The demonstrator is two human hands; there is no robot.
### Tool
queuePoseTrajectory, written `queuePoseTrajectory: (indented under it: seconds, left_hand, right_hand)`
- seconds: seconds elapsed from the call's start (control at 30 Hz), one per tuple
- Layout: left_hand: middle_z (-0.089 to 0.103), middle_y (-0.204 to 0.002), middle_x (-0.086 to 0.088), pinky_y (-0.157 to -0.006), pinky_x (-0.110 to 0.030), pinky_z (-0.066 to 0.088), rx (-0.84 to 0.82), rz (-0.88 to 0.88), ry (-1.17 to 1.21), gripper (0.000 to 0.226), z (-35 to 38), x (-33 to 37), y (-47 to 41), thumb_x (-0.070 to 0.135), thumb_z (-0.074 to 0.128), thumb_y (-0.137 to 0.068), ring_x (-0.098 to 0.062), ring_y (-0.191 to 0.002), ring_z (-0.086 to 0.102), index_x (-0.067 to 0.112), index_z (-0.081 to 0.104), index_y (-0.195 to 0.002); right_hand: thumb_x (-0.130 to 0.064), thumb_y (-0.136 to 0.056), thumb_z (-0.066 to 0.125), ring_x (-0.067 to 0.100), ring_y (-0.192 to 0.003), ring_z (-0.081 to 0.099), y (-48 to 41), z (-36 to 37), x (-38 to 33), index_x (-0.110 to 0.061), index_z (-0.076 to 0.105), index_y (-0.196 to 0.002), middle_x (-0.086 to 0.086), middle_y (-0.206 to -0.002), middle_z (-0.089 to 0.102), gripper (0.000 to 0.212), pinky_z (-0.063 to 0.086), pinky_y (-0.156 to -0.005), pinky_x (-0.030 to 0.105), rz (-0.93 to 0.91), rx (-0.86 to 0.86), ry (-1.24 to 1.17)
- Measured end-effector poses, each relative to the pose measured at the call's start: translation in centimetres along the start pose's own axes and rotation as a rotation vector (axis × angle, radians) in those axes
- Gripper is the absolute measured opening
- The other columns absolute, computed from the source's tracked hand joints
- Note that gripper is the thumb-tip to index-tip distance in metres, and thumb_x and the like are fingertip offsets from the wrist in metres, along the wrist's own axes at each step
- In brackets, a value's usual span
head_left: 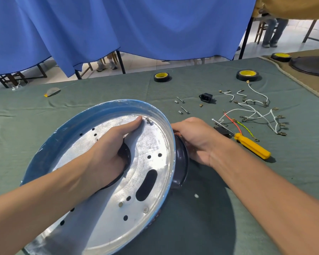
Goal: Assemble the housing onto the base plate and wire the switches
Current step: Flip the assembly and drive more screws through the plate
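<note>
Your left hand (pixel 107 153) reaches into the round silver metal housing with a blue outer wall (pixel 155 144), which stands tilted on the green cloth-covered table (pixel 17 135), open side toward you. Its fingers hook into the central opening, and one straight digit lies just beside the small silver screw (pixel 147 119) at the far rim. Your right hand (pixel 195 140) cups the dark round base plate (pixel 182 162) behind the housing's right edge; its fingertips are hidden, so a grip cannot be confirmed. The yellow-handled screwdriver (pixel 252 146) lies just right of that hand, shaft pointing far-left, so your right hand is nearer to take it.
</note>
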State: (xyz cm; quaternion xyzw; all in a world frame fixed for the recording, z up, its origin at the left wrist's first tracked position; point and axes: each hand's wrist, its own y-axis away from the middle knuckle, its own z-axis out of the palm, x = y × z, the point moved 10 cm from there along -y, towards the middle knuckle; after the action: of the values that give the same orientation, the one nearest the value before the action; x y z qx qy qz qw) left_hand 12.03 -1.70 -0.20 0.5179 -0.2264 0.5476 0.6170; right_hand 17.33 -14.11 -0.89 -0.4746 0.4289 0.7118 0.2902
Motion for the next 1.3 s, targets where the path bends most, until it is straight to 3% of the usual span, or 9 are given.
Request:
queuePoseTrajectory:
  seconds: [0.17,0.37,0.5,0.63,0.8,0.97,1.07,1.13,1.3]
  left_hand:
    - [0.076,-0.092,0.008,-0.106,-0.025,0.035,0.010,0.014,0.051,0.019,-0.2,0.0,-0.3,0.028,0.069,-0.071,0.005,-0.092,0.068,0.013,0.081,-0.070]
    - [0.076,-0.093,0.008,-0.092,-0.021,0.043,0.007,0.008,0.047,0.019,-0.1,-0.4,-0.5,0.026,0.069,-0.078,0.005,-0.092,0.069,0.011,0.081,-0.073]
    - [0.076,-0.094,0.009,-0.093,-0.020,0.042,-0.006,0.013,-0.004,0.019,0.2,-0.2,-0.3,0.028,0.069,-0.071,0.005,-0.097,0.067,0.013,0.081,-0.073]
    - [0.071,-0.118,-0.001,-0.109,-0.033,0.034,-0.174,-0.071,-0.014,0.030,1.6,-1.0,0.1,0.027,0.060,-0.091,-0.004,-0.118,0.061,0.005,0.077,-0.102]
    - [0.072,-0.116,0.001,-0.111,-0.035,0.033,-0.120,-0.042,-0.018,0.027,0.8,-0.6,0.3,0.029,0.061,-0.090,-0.005,-0.114,0.064,0.009,0.080,-0.095]
    - [0.067,-0.127,-0.003,-0.115,-0.042,0.029,-0.096,-0.026,-0.038,0.037,-0.1,-0.1,0.5,0.031,0.060,-0.093,-0.018,-0.126,0.057,0.009,0.069,-0.121]
    - [0.067,-0.125,-0.004,-0.097,-0.035,0.052,-0.245,-0.088,-0.065,0.035,1.8,-0.3,2.1,0.034,0.051,-0.097,-0.020,-0.116,0.064,0.013,0.075,-0.110]
    - [0.072,-0.116,-0.004,-0.078,-0.033,0.059,-0.188,-0.048,-0.113,0.031,1.2,0.2,2.3,0.035,0.055,-0.093,-0.019,-0.105,0.070,0.017,0.079,-0.099]
    - [0.075,-0.105,-0.002,-0.075,-0.034,0.058,-0.094,-0.021,-0.124,0.030,0.2,1.3,2.6,0.039,0.062,-0.085,-0.019,-0.094,0.073,0.017,0.081,-0.093]
  right_hand:
    - [-0.004,-0.085,0.064,0.012,-0.044,0.057,0.2,0.4,-0.4,-0.007,0.063,-0.057,0.002,-0.050,0.061,0.028,0.045,-0.045,0.023,-0.064,-0.024,0.050]
    - [0.000,-0.086,0.062,0.012,-0.040,0.055,-0.1,0.2,-0.2,-0.004,0.060,-0.059,0.002,-0.047,0.058,0.027,0.044,-0.042,0.022,-0.048,-0.028,0.056]
    - [0.000,-0.089,0.058,0.016,-0.047,0.059,-0.5,0.2,-0.2,0.002,0.064,-0.066,0.007,-0.055,0.063,0.024,0.050,-0.046,0.025,-0.065,-0.049,0.106]
    - [0.009,-0.093,0.047,0.027,-0.074,0.067,-1.0,0.2,-0.1,0.005,0.073,-0.096,0.023,-0.092,0.072,0.026,0.060,-0.071,0.038,-0.087,-0.074,0.198]
    - [0.013,-0.088,0.055,0.022,-0.065,0.067,-0.9,0.2,-0.2,0.008,0.072,-0.097,0.024,-0.091,0.072,0.020,0.056,-0.060,0.028,-0.141,-0.101,0.176]
    - [0.008,-0.090,0.055,0.015,-0.063,0.067,-0.4,1.0,-0.6,0.005,0.072,-0.101,0.020,-0.091,0.073,0.021,0.055,-0.059,0.026,-0.194,-0.167,0.177]
    - [0.005,-0.090,0.060,0.015,-0.068,0.069,-0.4,1.3,-0.7,0.006,0.070,-0.105,0.020,-0.096,0.073,0.018,0.057,-0.063,0.028,-0.218,-0.183,0.115]
    - [0.004,-0.091,0.061,0.015,-0.071,0.070,-0.5,1.4,-0.9,0.006,0.070,-0.107,0.019,-0.097,0.073,0.019,0.058,-0.063,0.029,-0.242,-0.179,0.074]
    - [-0.002,-0.087,0.068,0.011,-0.073,0.072,-0.2,1.7,-2.0,-0.005,0.073,-0.099,0.004,-0.086,0.076,0.014,0.058,-0.062,0.030,-0.361,-0.184,0.117]
